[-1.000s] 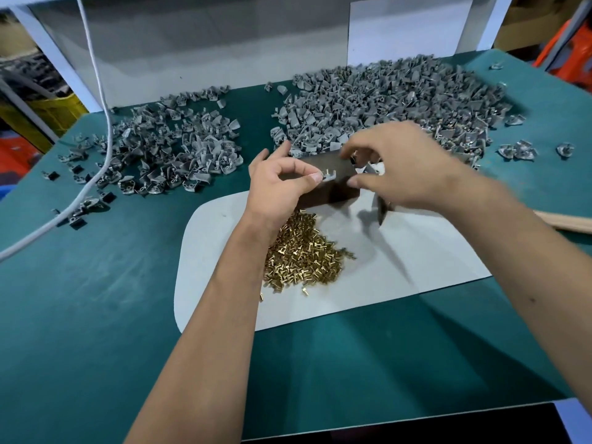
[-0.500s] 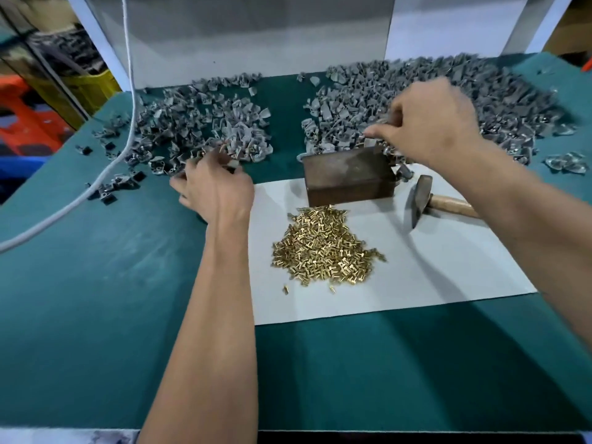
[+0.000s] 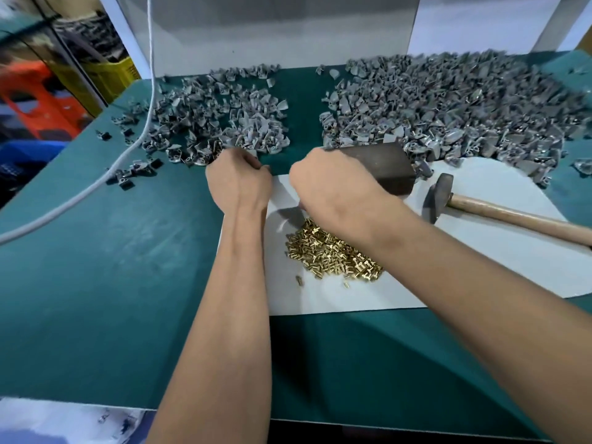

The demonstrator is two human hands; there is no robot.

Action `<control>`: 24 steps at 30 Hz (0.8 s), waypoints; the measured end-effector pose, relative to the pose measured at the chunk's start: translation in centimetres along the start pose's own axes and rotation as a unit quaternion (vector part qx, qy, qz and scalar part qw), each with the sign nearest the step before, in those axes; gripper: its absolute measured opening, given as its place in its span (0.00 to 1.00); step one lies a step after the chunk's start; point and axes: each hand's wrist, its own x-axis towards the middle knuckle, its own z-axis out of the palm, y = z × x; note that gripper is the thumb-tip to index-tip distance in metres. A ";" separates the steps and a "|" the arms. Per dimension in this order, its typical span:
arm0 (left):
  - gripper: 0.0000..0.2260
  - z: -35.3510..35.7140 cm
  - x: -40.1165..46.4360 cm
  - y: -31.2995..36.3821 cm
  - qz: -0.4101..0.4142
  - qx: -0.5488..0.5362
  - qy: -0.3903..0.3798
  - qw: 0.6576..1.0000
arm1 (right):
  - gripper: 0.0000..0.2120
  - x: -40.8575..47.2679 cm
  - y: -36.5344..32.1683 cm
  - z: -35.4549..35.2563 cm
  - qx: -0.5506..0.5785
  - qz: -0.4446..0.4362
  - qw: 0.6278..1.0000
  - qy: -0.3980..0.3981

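Green bench bears a metal block; left hand, left of it, fingers curled (grasp hidden) at grey parts; right hand before it, likewise.

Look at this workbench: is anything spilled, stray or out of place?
Two stray brass pieces lie on the white sheet just apart from the brass pile. A white cable trails through the left grey pile's edge.

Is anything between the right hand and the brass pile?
Nothing visible. The right hand sits just beyond the brass pile, with only bare white sheet between; the block lies behind the hand, the hammer off to the right.
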 end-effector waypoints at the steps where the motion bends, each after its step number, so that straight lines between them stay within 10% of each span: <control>1: 0.04 0.0 0.0 0.0 -0.001 0.001 0.005 1.000 | 0.10 0.0 -0.6 0.2 -0.005 0.001 1.000 -0.021; 15: 0.05 -0.3 -0.2 1.3 -0.040 -0.230 0.031 0.972 | 0.10 -1.3 0.3 0.4 0.047 -0.012 0.997 -0.055; 24: 0.06 0.5 -1.9 3.7 -0.079 -0.556 -0.132 0.817 | 0.04 -3.9 6.4 1.3 0.340 0.064 0.931 0.117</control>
